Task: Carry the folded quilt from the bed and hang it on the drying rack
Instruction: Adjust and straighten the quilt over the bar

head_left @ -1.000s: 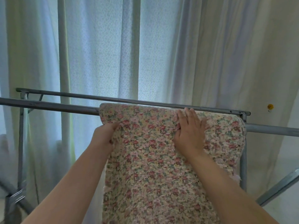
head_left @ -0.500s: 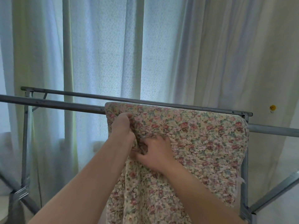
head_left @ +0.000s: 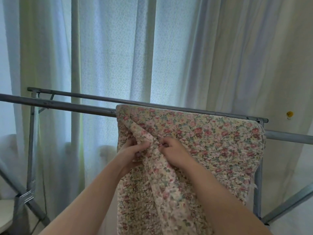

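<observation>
Left grip point(head_left: 130, 150) and right grip point(head_left: 175, 150) each pinch a fold of the quilt point(head_left: 211, 143) — best spread it leftward evenly, keeping it seated on the drying rack point(head_left: 76, 106) above them.

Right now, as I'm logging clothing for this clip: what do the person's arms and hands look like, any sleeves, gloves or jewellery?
Both forearms are bare to the frame's lower edge: no sleeves show. The left hand and right hand wear no gloves, and no watch, bracelet or ring is visible, though the quilt hides part of each hand.
</observation>
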Motion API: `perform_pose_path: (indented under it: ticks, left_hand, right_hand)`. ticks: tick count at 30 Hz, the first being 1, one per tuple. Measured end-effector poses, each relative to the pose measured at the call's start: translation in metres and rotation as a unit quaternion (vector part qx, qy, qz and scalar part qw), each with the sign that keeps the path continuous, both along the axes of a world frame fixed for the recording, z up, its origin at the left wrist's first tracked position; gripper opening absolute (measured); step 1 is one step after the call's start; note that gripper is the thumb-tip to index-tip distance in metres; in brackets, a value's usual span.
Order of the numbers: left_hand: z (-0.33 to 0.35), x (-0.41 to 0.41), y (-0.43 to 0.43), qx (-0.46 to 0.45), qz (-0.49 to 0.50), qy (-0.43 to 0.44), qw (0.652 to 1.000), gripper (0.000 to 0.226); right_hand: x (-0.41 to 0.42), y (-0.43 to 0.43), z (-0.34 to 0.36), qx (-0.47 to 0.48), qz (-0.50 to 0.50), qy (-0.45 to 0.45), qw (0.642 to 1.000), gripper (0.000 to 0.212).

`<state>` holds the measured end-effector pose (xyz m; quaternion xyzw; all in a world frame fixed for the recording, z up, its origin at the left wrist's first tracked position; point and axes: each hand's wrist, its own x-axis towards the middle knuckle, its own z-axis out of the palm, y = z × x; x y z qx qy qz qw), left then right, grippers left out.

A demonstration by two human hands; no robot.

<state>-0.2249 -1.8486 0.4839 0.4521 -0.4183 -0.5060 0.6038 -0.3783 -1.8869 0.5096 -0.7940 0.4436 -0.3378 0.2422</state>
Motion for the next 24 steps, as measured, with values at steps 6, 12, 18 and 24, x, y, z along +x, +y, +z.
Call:
perform_pose_path:
  ticks: [6,12,18,24]
  left_hand:
    - [0.007,-0.013,-0.015,0.04,0.04,0.049,0.997,0.047]
    - [0.011,-0.023,-0.018,0.031,0.116,0.086,0.989,0.053]
    - [0.02,-0.04,-0.012,0.029,0.098,0.192,0.976,0.053]
    - [0.027,-0.048,0.001,0.03,0.04,0.251,0.967,0.035]
  right_hand:
    - [-0.004,0.005,-0.009,-0.132,-0.093,0.028,0.987,0.005]
    - [-0.014,0.027,-0.02,-0.26,-0.126,0.135,0.948,0.037]
    - [-0.013,0.05,-0.048,-0.139,-0.142,0.283,0.938,0.118]
    - [-0.026,0.041,-0.042,-0.125,-0.174,0.19,0.958,0.079]
